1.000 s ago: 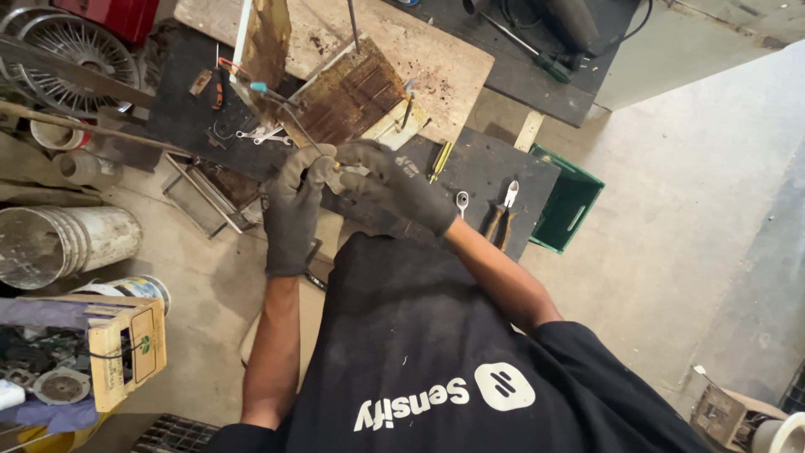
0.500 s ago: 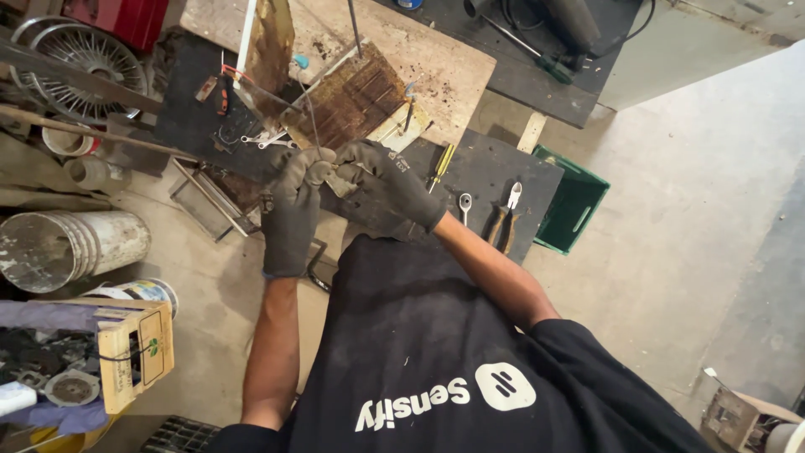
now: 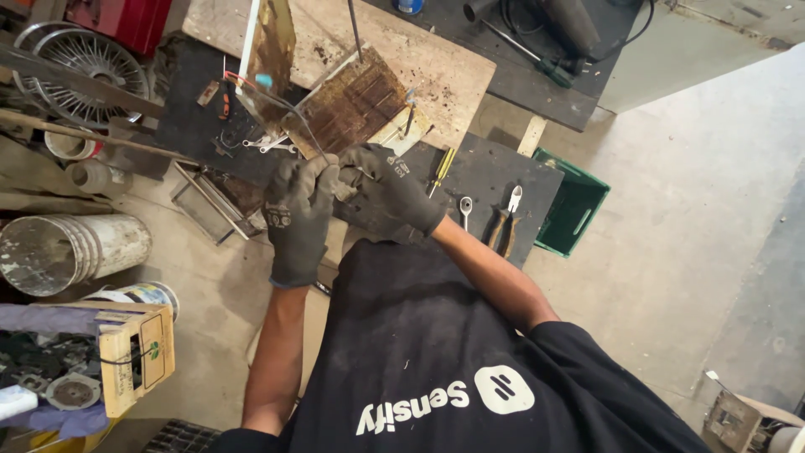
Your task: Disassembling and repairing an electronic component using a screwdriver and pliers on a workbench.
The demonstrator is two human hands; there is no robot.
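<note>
A green plastic crate (image 3: 573, 211) sits beside a dark mat holding pliers (image 3: 506, 222) and a wrench (image 3: 465, 210), while white buckets (image 3: 71, 252) (lying sideways) rest near a wooden crate (image 3: 134, 354).

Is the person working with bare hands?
No, both the left hand and the right hand wear dark work gloves.

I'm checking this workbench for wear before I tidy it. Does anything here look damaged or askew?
Yes. The brown slatted block beyond the gloved left hand and right hand looks rusty and lies at a slant. The wooden board under it is stained, and the white bucket lies tipped on its side.
</note>
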